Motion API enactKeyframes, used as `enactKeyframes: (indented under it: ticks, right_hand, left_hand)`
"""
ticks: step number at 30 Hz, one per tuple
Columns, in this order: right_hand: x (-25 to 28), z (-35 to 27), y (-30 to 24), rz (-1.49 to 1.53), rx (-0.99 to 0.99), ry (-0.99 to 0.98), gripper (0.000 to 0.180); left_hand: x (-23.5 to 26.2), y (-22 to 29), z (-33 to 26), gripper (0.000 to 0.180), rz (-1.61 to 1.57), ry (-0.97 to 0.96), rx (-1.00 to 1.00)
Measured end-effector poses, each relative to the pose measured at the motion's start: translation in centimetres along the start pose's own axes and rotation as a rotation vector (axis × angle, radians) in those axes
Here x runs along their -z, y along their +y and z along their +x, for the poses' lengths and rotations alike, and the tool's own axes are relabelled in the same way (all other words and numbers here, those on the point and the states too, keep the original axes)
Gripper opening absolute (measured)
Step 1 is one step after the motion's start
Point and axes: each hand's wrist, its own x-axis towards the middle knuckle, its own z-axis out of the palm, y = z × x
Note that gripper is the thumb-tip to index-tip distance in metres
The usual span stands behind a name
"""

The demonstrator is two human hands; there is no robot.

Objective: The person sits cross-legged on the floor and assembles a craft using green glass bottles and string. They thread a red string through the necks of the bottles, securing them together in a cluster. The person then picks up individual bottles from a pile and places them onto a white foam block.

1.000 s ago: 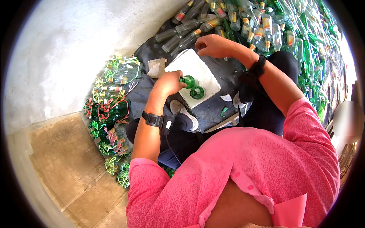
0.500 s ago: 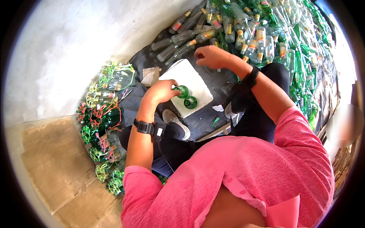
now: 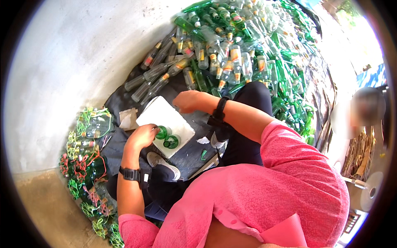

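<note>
Two green glass bottles stand on a white block in front of me, seen from above. My left hand [image 3: 144, 136] has its fingers closed at the rim of the farther green bottle [image 3: 162, 132]. Close beside it stands the nearer green bottle [image 3: 171, 141], untouched. Over the right far edge of the white block [image 3: 175, 118] is my right hand [image 3: 187, 101], its fingers curled inward. Whatever it may hold is hidden from this view. Black bands circle both my wrists.
A large heap of loose clear and green bottles [image 3: 248, 53] fills the far right. Bundles of bottles tied with coloured string [image 3: 89, 161] stand at left by the wall. A cardboard scrap [image 3: 128, 119] lies beside the block. Another person [image 3: 364, 107] is at the right edge.
The view has swung, shifting the scene leftward and down. My right hand has moved nearer the white block, its fingers more curled. My left hand stays at the same bottle.
</note>
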Motion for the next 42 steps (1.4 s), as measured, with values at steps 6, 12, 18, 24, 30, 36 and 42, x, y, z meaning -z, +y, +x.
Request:
enactKeyframes:
  ticks: [6, 12, 18, 24, 30, 36, 42]
  right_hand:
    - [1.4, -0.5, -1.2, -0.005, -0.069, -0.083, 0.026]
    - [1.8, -0.5, -0.7, -0.041, -0.094, -0.167, 0.028]
    - [0.0, 0.4, 0.9, -0.044, -0.087, -0.160, 0.031]
    - [-1.5, 1.1, 2.5, -0.086, -0.061, -0.191, 0.032]
    - [-2.0, 0.6, 2.9, -0.082, -0.038, -0.150, 0.033]
    - [-2.0, 0.4, 3.3, 0.222, -0.092, -0.172, 0.031]
    - [-5.7, 3.1, 7.2, 0.824, -0.451, 0.033, 0.021]
  left_hand:
    - [-0.2, 0.2, -0.3, 0.031, 0.230, 0.072, -0.169]
    - [-0.5, 0.0, -0.2, 0.029, 0.280, 0.103, -0.173]
    - [-0.8, -0.3, 0.0, 0.030, 0.274, 0.148, -0.234]
    - [-0.3, -1.4, 0.6, 0.036, 0.299, 0.161, -0.217]
    - [2.1, -2.6, 0.8, 0.033, 0.270, 0.267, -0.151]
    - [3.2, -3.3, -0.1, 0.032, 0.270, 0.392, -0.100]
    - [4.6, -3.7, 0.2, 0.032, 0.205, 0.395, -0.110]
